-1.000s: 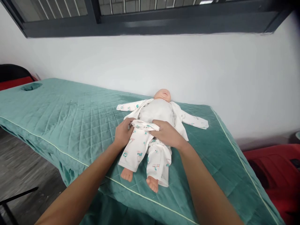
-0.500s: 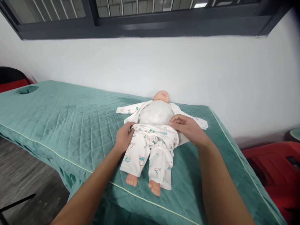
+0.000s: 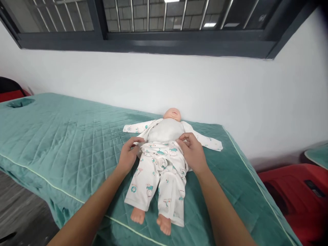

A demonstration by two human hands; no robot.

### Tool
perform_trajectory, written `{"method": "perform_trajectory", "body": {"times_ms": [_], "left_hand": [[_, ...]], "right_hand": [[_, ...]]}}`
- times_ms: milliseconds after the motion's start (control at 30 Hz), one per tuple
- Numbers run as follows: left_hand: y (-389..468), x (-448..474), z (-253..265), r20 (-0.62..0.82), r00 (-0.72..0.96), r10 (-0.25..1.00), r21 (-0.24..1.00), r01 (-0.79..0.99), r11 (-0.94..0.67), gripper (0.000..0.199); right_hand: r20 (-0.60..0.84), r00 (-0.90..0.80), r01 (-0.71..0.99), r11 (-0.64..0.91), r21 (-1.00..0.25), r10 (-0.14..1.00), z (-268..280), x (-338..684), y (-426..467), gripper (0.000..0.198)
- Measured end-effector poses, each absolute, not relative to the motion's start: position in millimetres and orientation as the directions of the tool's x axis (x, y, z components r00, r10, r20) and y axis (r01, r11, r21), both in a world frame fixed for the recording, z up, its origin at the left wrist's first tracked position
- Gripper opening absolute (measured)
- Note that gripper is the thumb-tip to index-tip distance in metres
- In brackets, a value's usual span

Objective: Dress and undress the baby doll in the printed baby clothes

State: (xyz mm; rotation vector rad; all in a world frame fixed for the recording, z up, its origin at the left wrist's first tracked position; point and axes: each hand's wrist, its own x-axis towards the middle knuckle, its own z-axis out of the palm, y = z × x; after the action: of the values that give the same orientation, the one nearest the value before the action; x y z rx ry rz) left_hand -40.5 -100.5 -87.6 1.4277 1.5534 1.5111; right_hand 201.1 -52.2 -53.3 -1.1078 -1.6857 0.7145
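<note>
A baby doll [image 3: 172,113] lies on its back, its head toward the wall and its bare feet toward me. It wears white printed pants [image 3: 166,171] and a white printed shirt [image 3: 210,142] spread apart at the front, baring a pale cloth torso [image 3: 166,130]. My right hand [image 3: 192,153] pinches the waistband on the right side of the doll's waist. Beside the left end of the waistband is my left hand [image 3: 128,155], thumb and forefinger apart, fingertips at the shirt's edge. Folds of cloth bunch at the crotch.
The doll rests on a bed with a quilted green cover [image 3: 64,136], which has a face hole [image 3: 20,102] at its far left. Behind it are a white wall [image 3: 102,78] and a barred window [image 3: 153,41]. A red plastic object [image 3: 297,194] stands at the right.
The view has tilted up slightly. My left hand has come off the waistband and moved outward beside it. My right hand has shifted inward along the waistband, which sits flatter there.
</note>
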Motion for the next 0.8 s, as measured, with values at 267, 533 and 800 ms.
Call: {"method": "perform_trajectory", "body": {"times_ms": [267,533,800], "left_hand": [[-48,-11,-17,0.193,0.362,0.912,0.698,0.602,-0.387,0.029],[-32,-27,-25,0.082,0.528,0.845,0.834,0.428,-0.349,0.033],[-25,-31,-59,0.131,0.192,0.973,0.972,0.171,-0.164,0.039]], "right_hand": [[0.303,0.013,0.094,0.300,-0.949,0.953,-58,204,-43,0.015],[0.172,-0.044,0.121,0.176,-0.977,0.984,-57,201,-41,0.021],[0.047,-0.187,0.119,0.070,-0.990,0.981,-56,210,-39,0.028]]}}
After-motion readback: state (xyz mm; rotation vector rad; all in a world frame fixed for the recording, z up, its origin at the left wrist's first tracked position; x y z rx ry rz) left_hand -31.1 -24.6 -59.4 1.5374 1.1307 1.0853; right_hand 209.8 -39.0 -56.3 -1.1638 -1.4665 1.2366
